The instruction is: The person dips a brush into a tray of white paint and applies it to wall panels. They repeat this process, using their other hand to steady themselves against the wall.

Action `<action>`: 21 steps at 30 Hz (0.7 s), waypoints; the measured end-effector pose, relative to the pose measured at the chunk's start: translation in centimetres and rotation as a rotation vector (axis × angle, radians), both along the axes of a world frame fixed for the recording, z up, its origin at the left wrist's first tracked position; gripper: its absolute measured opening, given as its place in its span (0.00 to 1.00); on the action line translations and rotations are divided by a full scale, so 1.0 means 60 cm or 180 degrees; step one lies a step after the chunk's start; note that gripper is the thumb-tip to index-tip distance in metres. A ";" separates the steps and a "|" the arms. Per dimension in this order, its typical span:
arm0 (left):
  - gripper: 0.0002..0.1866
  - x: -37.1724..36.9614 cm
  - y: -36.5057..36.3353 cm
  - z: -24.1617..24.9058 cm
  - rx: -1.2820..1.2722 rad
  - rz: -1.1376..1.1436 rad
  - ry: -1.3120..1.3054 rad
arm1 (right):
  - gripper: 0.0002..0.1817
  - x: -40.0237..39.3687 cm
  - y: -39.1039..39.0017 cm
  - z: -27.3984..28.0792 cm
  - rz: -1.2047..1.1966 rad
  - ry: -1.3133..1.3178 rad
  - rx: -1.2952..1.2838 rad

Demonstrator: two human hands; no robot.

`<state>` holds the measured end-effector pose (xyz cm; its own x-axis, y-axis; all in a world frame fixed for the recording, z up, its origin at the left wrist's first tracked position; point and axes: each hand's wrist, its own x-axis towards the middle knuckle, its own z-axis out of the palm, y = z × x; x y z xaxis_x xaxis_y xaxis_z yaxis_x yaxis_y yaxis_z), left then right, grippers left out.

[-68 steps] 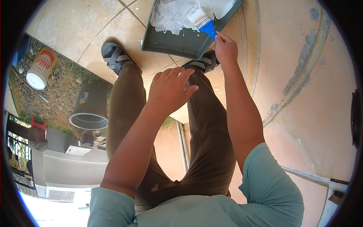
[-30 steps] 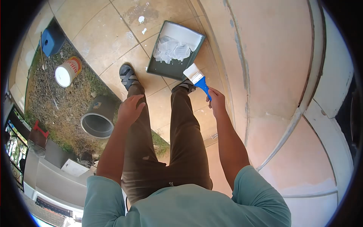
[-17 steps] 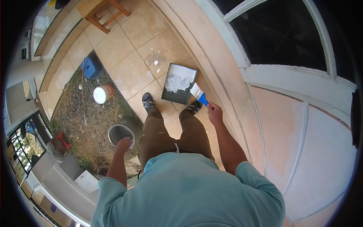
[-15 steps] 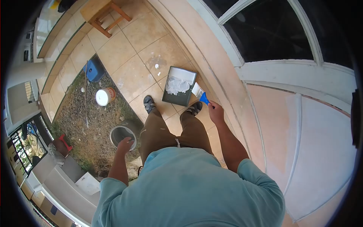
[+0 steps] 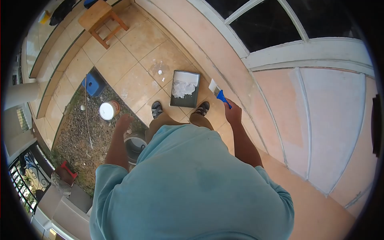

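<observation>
My right hand [image 5: 233,111] is closed round the blue handle of a paintbrush [image 5: 219,93], whose bristles look white and point up and to the left, toward the wall's foot. On the tiles between and ahead of my feet lies a dark paint tray [image 5: 193,97] with white paint smeared in it. My left hand [image 5: 125,121] hangs over the gravel patch, near a white bucket [image 5: 107,111] and above a grey bucket [image 5: 135,145]; its fingers are blurred.
A wooden stool [image 5: 95,15] stands on the tiles at the upper left. A blue plastic object [image 5: 94,84] sits at the gravel's corner. To the right runs a pink and white wall [image 5: 332,116] below a dark-paned window frame [image 5: 312,50]. Tiled steps [image 5: 60,60] rise at the left.
The brush has moved a little to the right of the tray in my right hand. My left hand has lifted forward from the grey bucket's rim area. The view has shifted, showing more wall.
</observation>
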<state>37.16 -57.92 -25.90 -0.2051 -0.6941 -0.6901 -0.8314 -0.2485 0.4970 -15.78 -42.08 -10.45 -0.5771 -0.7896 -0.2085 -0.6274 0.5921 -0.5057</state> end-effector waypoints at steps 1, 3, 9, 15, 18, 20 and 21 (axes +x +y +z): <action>0.30 0.016 -0.016 0.001 0.0171 0.0065 0.0080 | 0.16 0.012 0.002 0.004 -0.0050 0.0100 0.0100; 0.30 0.025 -0.030 0.018 0.0264 0.0259 0.0031 | 0.16 0.033 0.005 0.004 -0.0158 0.0184 0.0212; 0.30 0.080 -0.062 -0.063 0.0606 -0.0533 -0.0151 | 0.15 0.089 0.023 0.032 -0.1231 -0.0501 0.0004; 0.29 0.017 -0.086 -0.042 0.0421 -0.0696 -0.0172 | 0.16 0.101 0.055 0.057 -0.2801 -0.3149 -0.0992; 0.29 0.003 -0.085 -0.021 0.0365 -0.0807 -0.0058 | 0.14 0.106 0.057 0.081 -0.2951 -0.3838 -0.1494; 0.28 0.001 -0.073 -0.001 0.0307 -0.0747 -0.0146 | 0.14 0.099 0.067 0.082 -0.2974 -0.4057 -0.1505; 0.27 0.000 -0.066 0.013 0.0369 -0.0688 -0.0203 | 0.14 0.095 0.074 0.089 -0.2710 -0.4384 -0.1769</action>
